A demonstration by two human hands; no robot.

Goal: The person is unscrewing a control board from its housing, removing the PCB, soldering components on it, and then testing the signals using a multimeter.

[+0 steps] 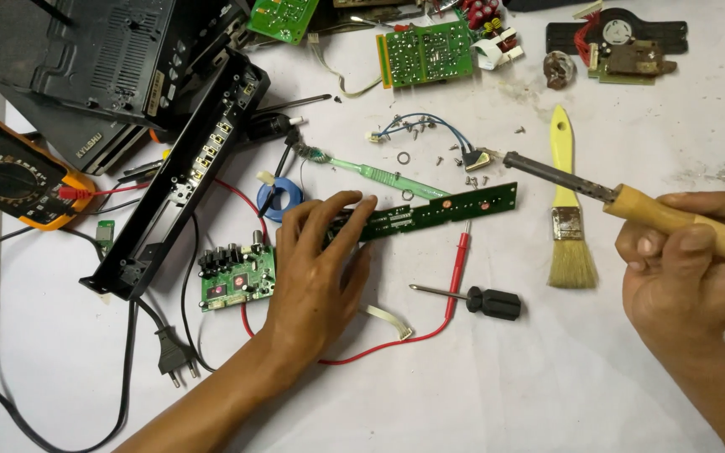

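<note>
A soldering iron (631, 205) is gripped by its wooden handle in the right hand (685, 268), the fingers wrapped closed around it. Its long axis is seen to run from lower right to upper left, and the dark metal tip is pointed up-left, ending just above the right end of a long, narrow green circuit board (438, 210). That board is pressed flat to the white table (505, 386) by the left hand (320, 268), whose fingers are spread and laid over the board's left end; nothing is grasped by this hand. The board's long axis is laid nearly left to right, with the right end raised slightly toward the far side.

Just right of the board, a yellow-handled paintbrush (565, 210) is laid bristles toward the viewer, crossed by the iron's shaft. Below the board, a small black-handled screwdriver (473, 298) and a red probe lead (458, 268) are found. Left of the board, a small green board with capacitors (237, 277) and a black plastic front panel (186, 168) are placed; farther left lies an orange multimeter (14, 172). Above the board, loose screws (472, 176) are scattered.
</note>
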